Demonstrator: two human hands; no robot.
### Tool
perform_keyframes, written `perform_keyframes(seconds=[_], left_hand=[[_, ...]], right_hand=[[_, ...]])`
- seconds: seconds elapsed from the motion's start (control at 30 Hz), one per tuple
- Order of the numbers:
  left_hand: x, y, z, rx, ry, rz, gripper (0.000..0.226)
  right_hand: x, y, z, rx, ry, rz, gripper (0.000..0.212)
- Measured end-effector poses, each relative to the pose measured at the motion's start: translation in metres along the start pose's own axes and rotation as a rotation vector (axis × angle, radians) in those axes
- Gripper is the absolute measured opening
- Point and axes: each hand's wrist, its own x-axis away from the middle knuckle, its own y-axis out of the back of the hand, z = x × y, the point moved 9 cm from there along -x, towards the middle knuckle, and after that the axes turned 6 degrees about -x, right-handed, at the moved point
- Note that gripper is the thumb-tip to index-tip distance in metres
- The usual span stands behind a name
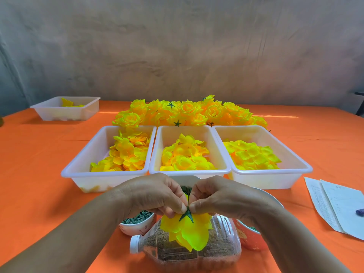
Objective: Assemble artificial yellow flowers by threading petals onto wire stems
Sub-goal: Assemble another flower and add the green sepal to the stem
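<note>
Fingers (pixel 178 203) of left hand (pixel 153 194) and right hand (pixel 220 196) pinch the green stem (pixel 188 200) from both sides, yellow flower (pixel 187 231) hanging head-down over the bottle (pixel 222 241).

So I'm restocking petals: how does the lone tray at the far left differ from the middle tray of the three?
The lone tray holds only a few petals; the middle tray holds a heap over most of its floor. The lone tray stands by itself, farther away; the middle tray sits between a left tray and a right tray. Both are white, rectangular plastic.
</note>
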Motion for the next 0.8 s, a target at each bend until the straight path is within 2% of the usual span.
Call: perform_keyframes(seconds=[0.27, 0.63, 0.8], left_hand=[[-0.001, 0.001, -0.003, -0.082, 0.023, -0.022, 0.019], [-0.008, 0.004, -0.010, -0.204, 0.086, -0.025, 0.032], [-0.011, 0.004, -0.012, -0.238, 0.091, 0.002, 0.026]], right_hand=[[-0.001, 0.000, 0.004, 0.033, -0.011, 0.012, 0.003], [-0.006, 0.003, 0.005, 0.101, -0.024, 0.013, 0.016], [-0.010, 0.005, 0.008, 0.176, -0.006, 0.002, 0.023]])
